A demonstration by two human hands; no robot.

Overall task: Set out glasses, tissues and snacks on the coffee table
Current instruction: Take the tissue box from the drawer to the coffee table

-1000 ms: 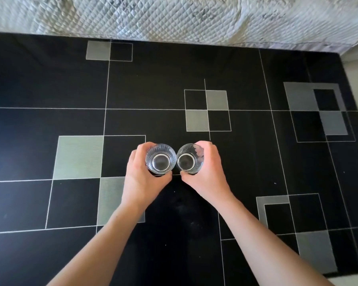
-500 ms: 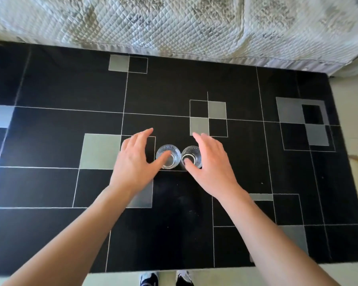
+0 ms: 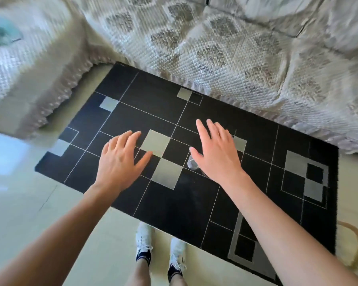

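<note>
The black coffee table with grey squares and thin white lines fills the middle of the head view. One clear glass stands near its centre, mostly hidden under my right hand; a second glass is not visible. My right hand hovers flat above that glass with fingers straight and spread. To the left, my left hand also hovers above the table with straight fingers, holding nothing. No tissues or snacks are in sight.
A sofa with a quilted light cover runs along the table's far side and wraps round at the left. My feet in white shoes stand on the pale floor at the near edge. A tan curved item lies at right.
Both hands have let go of the two glasses and lifted away with fingers opened. The view has pulled back and tilted, showing the whole table, sofa and my feet.
</note>
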